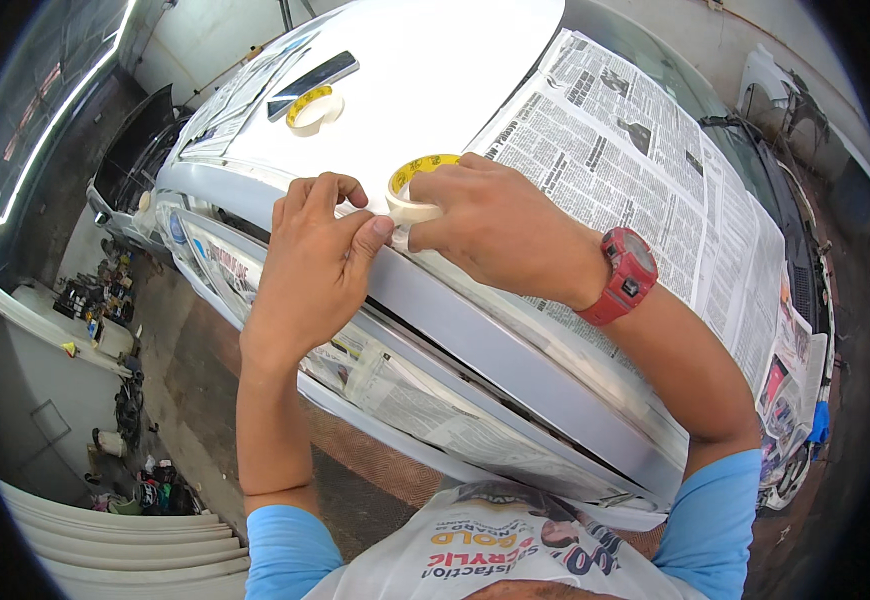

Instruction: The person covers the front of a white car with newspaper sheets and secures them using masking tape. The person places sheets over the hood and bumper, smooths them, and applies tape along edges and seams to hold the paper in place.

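My right hand (495, 220), with a red watch on its wrist, holds a roll of masking tape (410, 203) with a yellow printed core. Close beside it, my left hand (320, 235) has thumb and forefinger pinched on the tape's loose end, which the fingers partly hide. Both hands are over the edge of a car's white roof panel (435, 80), above the grey strip (455, 310) along its side. A newspaper sheet (645, 170) covers the glass to the right of my right hand. More newspaper (405, 400) covers the side windows below my hands.
On the white panel lie a second tape roll (315, 110) and a dark phone-like slab (325, 78). Another car (135, 170) with its lid raised stands at the far left. Assorted tools and containers (105, 300) sit along the left floor. A loose body panel (775, 80) leans at the back right.
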Available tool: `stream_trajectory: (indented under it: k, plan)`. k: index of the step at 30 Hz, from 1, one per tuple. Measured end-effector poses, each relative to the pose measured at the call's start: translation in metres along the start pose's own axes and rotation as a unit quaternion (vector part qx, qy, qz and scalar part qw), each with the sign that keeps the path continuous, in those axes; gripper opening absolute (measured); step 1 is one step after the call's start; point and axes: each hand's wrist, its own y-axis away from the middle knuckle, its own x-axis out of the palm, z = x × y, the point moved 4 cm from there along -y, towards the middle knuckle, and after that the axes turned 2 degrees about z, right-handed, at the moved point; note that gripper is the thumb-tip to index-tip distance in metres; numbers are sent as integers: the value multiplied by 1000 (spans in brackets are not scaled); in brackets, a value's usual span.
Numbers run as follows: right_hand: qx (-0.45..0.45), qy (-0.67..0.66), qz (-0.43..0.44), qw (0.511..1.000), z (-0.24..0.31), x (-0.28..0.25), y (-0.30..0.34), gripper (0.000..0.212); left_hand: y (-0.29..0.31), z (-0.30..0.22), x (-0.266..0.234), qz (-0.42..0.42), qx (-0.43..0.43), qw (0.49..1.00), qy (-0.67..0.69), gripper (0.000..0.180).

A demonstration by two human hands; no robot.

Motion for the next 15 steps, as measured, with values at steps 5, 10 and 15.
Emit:
stream_trajectory:
  k: [5, 10, 15]
  plan:
    - [-3, 24, 36, 999, 3, 4, 2, 17, -4, 0, -4, 27, 18, 999, 16, 35]
    - [50, 16, 78, 996, 10, -3, 15, 15, -12, 9, -9, 90, 43, 994, 43, 26]
    - [129, 18, 79, 988, 30, -50, 38, 18, -40, 2, -18, 160, 149, 974, -59, 10]
